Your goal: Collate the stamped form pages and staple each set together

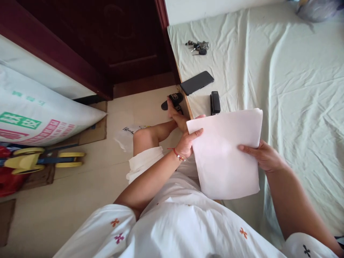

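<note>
A stack of blank white paper (223, 161) is held up in front of my body, between both hands. My left hand (189, 141) grips its left edge, thumb on top and the other fingers underneath. On the right edge, my right hand (262, 154) pinches the sheets with the thumb lying on the upper face. Just beyond the paper's far edge, a black stapler (215, 103) lies on the pale cloth. A black phone (197, 82) rests farther off, near the edge of the covered surface.
A bunch of keys (199, 47) lies at the back of the cloth-covered surface (301, 107). A plastic bag (319, 10) sits at the far right. On the floor to the left are a large white sack (40, 111) and a yellow-wheeled toy (29, 160). A dark door (129, 36) stands ahead.
</note>
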A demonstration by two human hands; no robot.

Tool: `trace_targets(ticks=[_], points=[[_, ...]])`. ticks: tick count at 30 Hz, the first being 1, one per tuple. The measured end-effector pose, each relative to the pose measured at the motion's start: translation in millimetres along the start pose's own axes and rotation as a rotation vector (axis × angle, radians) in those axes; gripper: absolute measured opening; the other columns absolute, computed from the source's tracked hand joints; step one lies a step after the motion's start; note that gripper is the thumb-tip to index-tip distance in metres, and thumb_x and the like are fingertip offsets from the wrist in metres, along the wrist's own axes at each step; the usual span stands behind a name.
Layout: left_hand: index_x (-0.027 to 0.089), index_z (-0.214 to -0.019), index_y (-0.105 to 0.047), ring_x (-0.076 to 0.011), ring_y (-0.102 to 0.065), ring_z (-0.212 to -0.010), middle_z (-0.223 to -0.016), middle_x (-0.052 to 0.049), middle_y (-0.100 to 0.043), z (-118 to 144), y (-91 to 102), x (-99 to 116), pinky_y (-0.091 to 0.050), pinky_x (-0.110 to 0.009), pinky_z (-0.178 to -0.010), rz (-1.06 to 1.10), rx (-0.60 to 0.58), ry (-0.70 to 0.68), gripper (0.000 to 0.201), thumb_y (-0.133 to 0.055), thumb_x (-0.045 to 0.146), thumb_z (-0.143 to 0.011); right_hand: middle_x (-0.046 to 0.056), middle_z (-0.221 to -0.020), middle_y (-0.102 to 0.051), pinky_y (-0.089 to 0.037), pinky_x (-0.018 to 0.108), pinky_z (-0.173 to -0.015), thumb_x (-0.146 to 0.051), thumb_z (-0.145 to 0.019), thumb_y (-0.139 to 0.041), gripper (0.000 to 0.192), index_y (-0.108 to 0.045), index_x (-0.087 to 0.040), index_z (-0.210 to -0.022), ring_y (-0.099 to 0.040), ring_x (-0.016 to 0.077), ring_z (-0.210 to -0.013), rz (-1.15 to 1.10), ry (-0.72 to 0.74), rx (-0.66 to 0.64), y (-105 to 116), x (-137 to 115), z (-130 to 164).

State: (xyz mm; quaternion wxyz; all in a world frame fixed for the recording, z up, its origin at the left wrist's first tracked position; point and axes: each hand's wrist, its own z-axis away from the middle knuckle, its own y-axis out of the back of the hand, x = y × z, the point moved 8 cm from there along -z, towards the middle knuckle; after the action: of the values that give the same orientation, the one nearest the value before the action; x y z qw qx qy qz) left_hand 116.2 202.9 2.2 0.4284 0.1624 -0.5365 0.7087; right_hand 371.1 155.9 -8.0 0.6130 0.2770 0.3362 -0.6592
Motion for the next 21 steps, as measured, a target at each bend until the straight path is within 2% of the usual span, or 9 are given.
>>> trace_targets(ticks=[2,5,8,11,15,18,21], points=[[0.028,-0.13,-0.066,-0.0319,-0.068,-0.114,-0.11,-0.005,-0.075,-5,-6.4,7,-0.054,-0.043,-0.096,-0.003,-0.043,-0.012,0.079,-0.094,0.039,-0.057,0.009,-0.093,-0.08,-0.065,0.036,-0.062,-0.035,-0.058,-0.098,0.051,-0.077,-0.015,-0.1,-0.077,0.0272,-0.073,-0.043,-0.022,0.011,1,6,-4],[0.031,-0.128,-0.065,-0.0321,-0.068,-0.111,-0.11,-0.003,-0.073,-11,-9.7,9,-0.055,-0.042,-0.091,-0.028,-0.068,0.013,0.082,-0.095,0.036,-0.052,0.011,-0.093,-0.08,-0.065,0.038,-0.062,-0.036,-0.056,-0.098,0.053,-0.077,-0.013,-0.099,-0.077,0.0289,-0.072,-0.057,-0.072,-0.006,2,14,-9],[0.029,-0.119,-0.066,-0.03,-0.068,-0.104,-0.104,-0.003,-0.071,-17,-11.7,6,-0.055,-0.04,-0.085,-0.038,-0.102,0.025,0.072,-0.094,0.032,-0.053,0.01,-0.083,-0.079,-0.063,0.037,-0.057,-0.042,-0.06,-0.096,0.048,-0.077,-0.013,-0.094,-0.075,0.028,-0.067,-0.028,-0.086,-0.008,8,15,-12],[0.028,-0.109,-0.066,-0.0279,-0.068,-0.099,-0.101,-0.002,-0.069,-20,-14.0,1,-0.055,-0.038,-0.084,-0.032,-0.108,0.026,0.062,-0.093,0.031,-0.054,0.009,-0.079,-0.078,-0.06,0.034,-0.052,-0.049,-0.065,-0.092,0.05,-0.077,-0.014,-0.098,-0.074,0.0257,-0.062,-0.032,-0.047,0.034,14,10,-14],[0.027,-0.105,-0.068,-0.0237,-0.066,-0.092,-0.099,-0.002,-0.069,-26,-17.1,-1,-0.052,-0.034,-0.081,-0.084,-0.083,0.033,0.051,-0.091,0.038,-0.061,0.005,-0.073,-0.077,-0.058,0.032,-0.048,-0.052,-0.067,-0.09,0.044,-0.078,-0.018,-0.094,-0.07,0.0218,-0.055,-0.039,0.012,0.105,18,3,-16],[0.024,-0.109,-0.07,-0.0181,-0.063,-0.078,-0.087,-0.002,-0.068,-38,-10.4,9,-0.048,-0.029,-0.073,-0.259,-0.005,-0.027,0.044,-0.083,0.044,-0.072,0.004,-0.068,-0.075,-0.056,0.03,-0.044,-0.052,-0.066,-0.091,0.041,-0.078,-0.019,-0.087,-0.068,0.021,-0.052,-0.014,0.01,0.158,26,-4,-17],[0.019,-0.099,-0.072,-0.0113,-0.049,-0.057,-0.066,0.002,-0.06,-53,0.4,22,-0.038,-0.026,-0.059,-0.59,0.082,-0.073,0.026,-0.077,0.034,-0.079,0.004,-0.067,-0.074,-0.053,0.028,-0.04,-0.053,-0.063,-0.092,0.042,-0.077,-0.019,-0.083,-0.067,0.0201,-0.05,0.006,-0.014,0.19,37,-11,-20]])
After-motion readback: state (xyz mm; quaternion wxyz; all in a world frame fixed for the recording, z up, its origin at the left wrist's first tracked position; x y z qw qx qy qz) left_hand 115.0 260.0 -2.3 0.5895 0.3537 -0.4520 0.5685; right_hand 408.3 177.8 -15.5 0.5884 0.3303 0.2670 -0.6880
